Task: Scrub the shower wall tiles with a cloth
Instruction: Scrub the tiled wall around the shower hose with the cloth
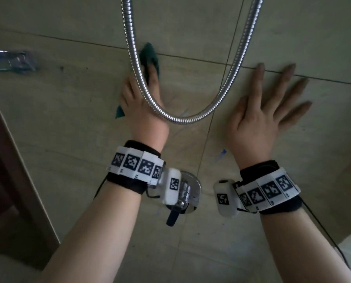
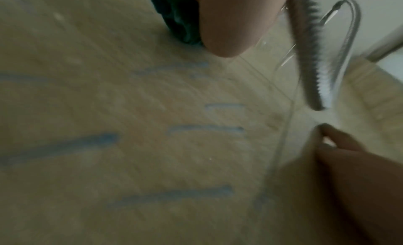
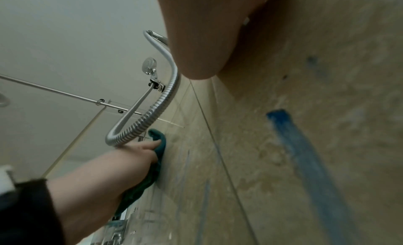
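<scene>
Head view: the left hand [image 1: 144, 103] presses a dark green cloth [image 1: 150, 55] flat against the beige wall tiles [image 1: 68, 99], fingers extended over the cloth. The cloth sits just below a horizontal grout line, with a second corner showing beside the heel of the hand. A metal shower hose [image 1: 182, 119] hangs in a loop in front of the left hand. The right hand [image 1: 266, 111] lies flat on the tiles with fingers spread and released, grasping nothing. A chrome valve with a dark handle [image 1: 182, 199] shows between the two wrists.

Left wrist view: the picture is blurred. The cloth [image 2: 179, 19] lies between the left hand [image 2: 229, 21] and the tiles [image 2: 87, 162]. Blue marks [image 2: 65, 145] streak the tile surface. The hose [image 2: 309, 59] hangs to the right.

Right wrist view: the left hand [image 3: 139, 152] holds the cloth [image 3: 159, 145] against the tiles [image 3: 240, 162], touching the hose [image 3: 148, 117]. A wide blue streak [image 3: 305, 154] crosses the near tile. A shower head [image 3: 149, 66] sits in its bracket above
</scene>
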